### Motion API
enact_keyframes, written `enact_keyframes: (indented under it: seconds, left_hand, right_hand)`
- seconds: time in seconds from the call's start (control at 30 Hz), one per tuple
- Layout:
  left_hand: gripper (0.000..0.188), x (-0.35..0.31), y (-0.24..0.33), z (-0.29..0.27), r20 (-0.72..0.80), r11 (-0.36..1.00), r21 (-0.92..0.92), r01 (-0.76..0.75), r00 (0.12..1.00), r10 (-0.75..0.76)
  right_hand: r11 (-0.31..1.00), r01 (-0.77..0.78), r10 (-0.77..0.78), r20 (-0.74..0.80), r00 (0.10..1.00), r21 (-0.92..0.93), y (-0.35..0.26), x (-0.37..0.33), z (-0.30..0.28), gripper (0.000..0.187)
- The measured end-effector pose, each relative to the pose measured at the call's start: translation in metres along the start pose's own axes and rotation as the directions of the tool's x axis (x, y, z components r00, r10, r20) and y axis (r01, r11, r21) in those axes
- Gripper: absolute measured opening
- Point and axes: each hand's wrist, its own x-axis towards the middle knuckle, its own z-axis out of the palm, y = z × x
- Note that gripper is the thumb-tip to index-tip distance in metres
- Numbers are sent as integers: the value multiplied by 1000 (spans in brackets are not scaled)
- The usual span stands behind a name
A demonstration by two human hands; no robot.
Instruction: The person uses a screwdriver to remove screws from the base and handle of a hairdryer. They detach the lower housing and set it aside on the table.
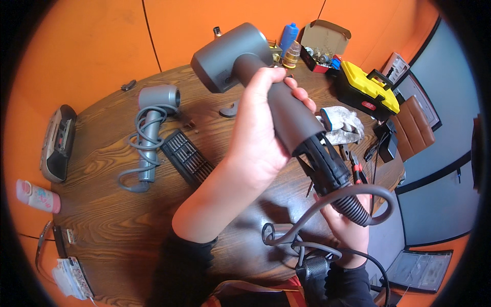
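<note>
My left hand [261, 123] is wrapped round the handle of a dark grey hair dryer [294, 115], lifted and tilted with its round head [230, 53] up and to the left. Out of the handle's lower end sticks a black inner frame [325, 163], bare of its cover. It leads into a ribbed cord sleeve [353, 207] and a looping grey cord [386, 199]. My right hand [348, 227] is closed about this cord end, its fingers partly hidden. Below hang a grey ring-shaped sleeve [279, 233] and a perforated filter cover [313, 267] among the cord loops.
A second hair dryer [149, 135], wound in its cord, lies left beside a screwdriver bit case [186, 156]. Right are a glove [342, 125], pliers [358, 166] and a yellow-black toolbox [365, 89]. An open parts box [325, 43] and blue bottle [289, 37] stand behind.
</note>
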Motion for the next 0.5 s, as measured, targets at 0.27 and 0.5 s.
enact_keyframes:
  seconds: [0.27, 0.5]
  left_hand:
    - [19, 5, 64, 1, 46, 931, 55, -360, 933, 358]
    - [36, 7, 60, -6, 354, 772, -508, 381, 910, -215]
  right_hand:
    - [895, -444, 435, -133, 891, -44, 55, -13, -3, 19]
    - [956, -133, 107, -110, 988, -262, 67, -10, 45, 19]
